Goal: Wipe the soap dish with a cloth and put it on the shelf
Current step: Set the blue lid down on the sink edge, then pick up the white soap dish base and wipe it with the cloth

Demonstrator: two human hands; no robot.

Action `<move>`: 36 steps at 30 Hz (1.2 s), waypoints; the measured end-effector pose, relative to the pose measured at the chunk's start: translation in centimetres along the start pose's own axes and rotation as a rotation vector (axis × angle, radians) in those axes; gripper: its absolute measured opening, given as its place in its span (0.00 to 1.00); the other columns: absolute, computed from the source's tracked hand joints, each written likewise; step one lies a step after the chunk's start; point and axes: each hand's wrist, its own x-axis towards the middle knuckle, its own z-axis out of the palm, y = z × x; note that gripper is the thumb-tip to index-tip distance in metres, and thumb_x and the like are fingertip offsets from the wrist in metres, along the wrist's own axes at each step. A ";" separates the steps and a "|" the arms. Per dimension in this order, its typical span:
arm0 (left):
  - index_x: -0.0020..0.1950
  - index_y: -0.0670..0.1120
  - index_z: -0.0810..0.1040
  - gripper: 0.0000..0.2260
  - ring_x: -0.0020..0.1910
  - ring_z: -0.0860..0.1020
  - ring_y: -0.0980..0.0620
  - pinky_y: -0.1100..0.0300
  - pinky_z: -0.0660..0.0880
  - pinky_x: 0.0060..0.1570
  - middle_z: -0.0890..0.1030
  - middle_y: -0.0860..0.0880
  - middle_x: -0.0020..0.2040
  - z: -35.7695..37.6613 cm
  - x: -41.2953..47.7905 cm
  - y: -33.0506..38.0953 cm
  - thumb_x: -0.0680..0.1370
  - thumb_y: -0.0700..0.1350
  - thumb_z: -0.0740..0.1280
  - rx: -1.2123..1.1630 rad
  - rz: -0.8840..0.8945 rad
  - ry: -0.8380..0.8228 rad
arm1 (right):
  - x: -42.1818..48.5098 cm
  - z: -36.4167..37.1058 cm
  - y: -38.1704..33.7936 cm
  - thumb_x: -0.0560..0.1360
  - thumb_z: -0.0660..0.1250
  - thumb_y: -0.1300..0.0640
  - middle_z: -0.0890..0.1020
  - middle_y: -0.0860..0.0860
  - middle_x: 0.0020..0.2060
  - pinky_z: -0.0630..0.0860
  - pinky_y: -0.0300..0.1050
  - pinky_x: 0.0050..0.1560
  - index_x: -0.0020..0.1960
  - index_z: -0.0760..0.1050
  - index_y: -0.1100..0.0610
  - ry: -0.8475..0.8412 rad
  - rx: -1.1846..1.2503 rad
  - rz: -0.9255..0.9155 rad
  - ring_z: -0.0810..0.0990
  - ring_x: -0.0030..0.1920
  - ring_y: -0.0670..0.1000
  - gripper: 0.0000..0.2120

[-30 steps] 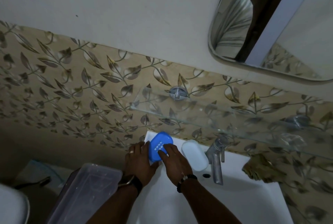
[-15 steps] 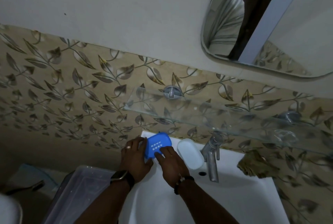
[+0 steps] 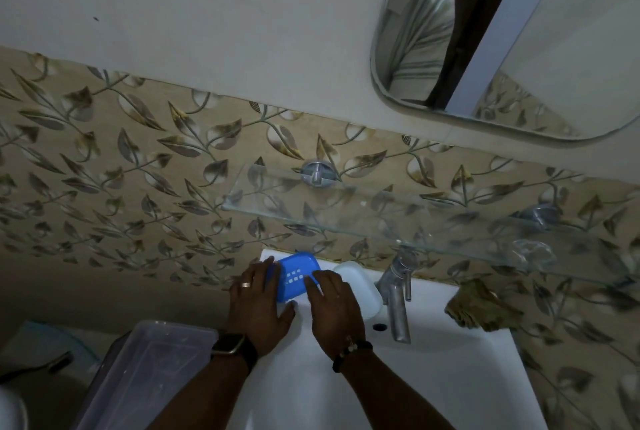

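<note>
A blue soap dish (image 3: 293,273) with rows of small slots sits at the back left corner of the white sink (image 3: 433,370). My left hand (image 3: 258,305) grips its left side, thumb below it. My right hand (image 3: 334,306) holds its right lower edge with the fingertips. A white oval lid or second dish (image 3: 360,286) lies just right of it. A brown crumpled cloth (image 3: 479,310) rests on the sink's right back corner, away from both hands. The glass shelf (image 3: 398,218) runs along the leaf-patterned wall above the sink.
A metal tap (image 3: 396,301) stands between the white piece and the cloth. A clear plastic box (image 3: 145,370) sits left of the sink. A mirror (image 3: 512,41) hangs at upper right above the shelf. A shelf bracket (image 3: 317,171) holds the glass.
The view has shifted slightly. Both hands stay on the blue soap dish, which has barely moved at the sink's back left corner.
</note>
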 end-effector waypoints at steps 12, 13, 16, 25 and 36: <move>0.58 0.47 0.85 0.23 0.55 0.84 0.43 0.47 0.81 0.52 0.86 0.48 0.58 2.2 2.1 7.1 0.63 0.43 0.78 0.175 0.464 0.007 | -1.8 -3.6 3.0 0.63 0.71 0.60 0.78 0.51 0.28 0.78 0.50 0.43 0.31 0.78 0.53 -0.177 -0.313 0.106 0.80 0.37 0.56 0.04; 0.56 0.47 0.86 0.21 0.54 0.85 0.43 0.49 0.81 0.51 0.87 0.48 0.55 2.3 2.2 7.1 0.63 0.42 0.78 0.177 0.469 -0.006 | -1.8 -3.5 2.8 0.62 0.71 0.60 0.78 0.50 0.27 0.78 0.48 0.42 0.30 0.78 0.52 -0.184 -0.319 0.103 0.80 0.35 0.55 0.05; 0.52 0.47 0.86 0.16 0.51 0.84 0.44 0.49 0.80 0.49 0.87 0.48 0.52 2.5 2.5 7.0 0.65 0.41 0.76 0.173 0.444 -0.042 | -1.8 -3.3 2.3 0.59 0.71 0.60 0.78 0.50 0.25 0.78 0.44 0.33 0.28 0.77 0.52 -0.213 -0.303 0.133 0.80 0.30 0.52 0.05; 0.64 0.41 0.82 0.17 0.62 0.79 0.44 0.47 0.74 0.63 0.83 0.41 0.63 2.2 -0.5 6.2 0.79 0.47 0.66 -0.273 0.273 0.251 | -3.8 -4.8 1.1 0.60 0.76 0.62 0.78 0.51 0.29 0.78 0.44 0.30 0.31 0.77 0.54 -0.133 -0.178 0.153 0.80 0.33 0.52 0.09; 0.66 0.52 0.80 0.22 0.61 0.83 0.45 0.45 0.81 0.58 0.84 0.46 0.63 -2.3 -7.1 9.3 0.75 0.58 0.72 -1.560 -0.425 -0.118 | -10.6 -8.7 -1.1 0.70 0.77 0.59 0.84 0.51 0.40 0.81 0.44 0.40 0.41 0.83 0.55 0.091 0.210 0.226 0.82 0.43 0.53 0.03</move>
